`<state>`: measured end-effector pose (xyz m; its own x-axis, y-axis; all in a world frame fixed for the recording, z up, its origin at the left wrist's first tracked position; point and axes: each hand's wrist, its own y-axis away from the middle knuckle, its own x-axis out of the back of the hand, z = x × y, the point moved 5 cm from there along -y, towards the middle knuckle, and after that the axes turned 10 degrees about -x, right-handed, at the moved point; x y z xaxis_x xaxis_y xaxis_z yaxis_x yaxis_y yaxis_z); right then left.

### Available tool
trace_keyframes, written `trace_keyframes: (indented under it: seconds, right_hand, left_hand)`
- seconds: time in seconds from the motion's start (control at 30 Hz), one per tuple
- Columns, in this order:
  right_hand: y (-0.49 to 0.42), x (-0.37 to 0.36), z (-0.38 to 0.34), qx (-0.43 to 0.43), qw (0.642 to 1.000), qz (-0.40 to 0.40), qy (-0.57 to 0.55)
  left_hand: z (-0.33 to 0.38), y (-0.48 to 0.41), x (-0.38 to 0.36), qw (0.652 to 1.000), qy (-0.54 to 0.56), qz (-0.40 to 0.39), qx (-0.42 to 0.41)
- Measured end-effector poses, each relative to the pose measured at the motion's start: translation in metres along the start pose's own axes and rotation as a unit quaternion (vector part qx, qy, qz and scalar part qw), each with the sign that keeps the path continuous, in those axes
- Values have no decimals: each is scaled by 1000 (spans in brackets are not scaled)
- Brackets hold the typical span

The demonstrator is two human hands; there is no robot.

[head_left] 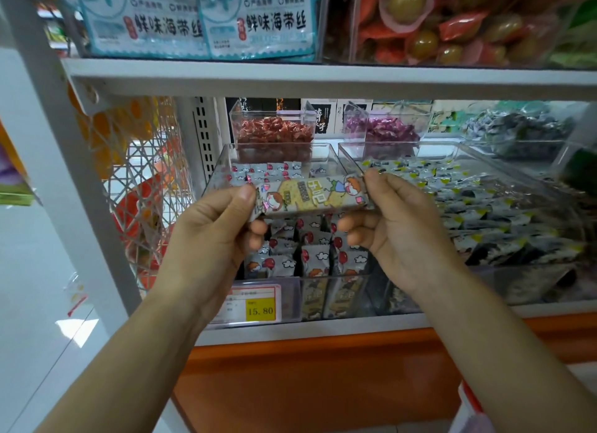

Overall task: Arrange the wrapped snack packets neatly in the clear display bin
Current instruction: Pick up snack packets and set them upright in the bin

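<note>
Above the clear display bin [223, 161], left hand [219, 226] and right hand [391, 226] pinch one snack packet [311, 195] by its ends.

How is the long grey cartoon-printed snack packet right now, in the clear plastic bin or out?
Out: the left hand and right hand pinch the ends of the packet, holding it above the bin.

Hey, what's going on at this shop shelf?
A person is stocking a shelf. The left hand and the right hand each pinch one end of a long cartoon-printed snack packet, holding it level above the clear display bin. Inside that bin, matching packets stand upright in rows, and a yellow price tag sits on its front. The held packet is not yet in the bin.
</note>
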<state>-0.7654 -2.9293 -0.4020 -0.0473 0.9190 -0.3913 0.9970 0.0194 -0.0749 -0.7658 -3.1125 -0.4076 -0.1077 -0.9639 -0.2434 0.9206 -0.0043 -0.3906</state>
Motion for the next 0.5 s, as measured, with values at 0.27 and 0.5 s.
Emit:
trace_keyframes:
  seconds: [0.27,0.5]
  right_hand:
    - [-1,5,-5,90,991,-49,86]
    - [0,6,-4,81,991,-47,96]
  left_hand:
    - [-4,-1,0,996,61,-13,58]
    - [-3,-3,5,999,-35,-36,12]
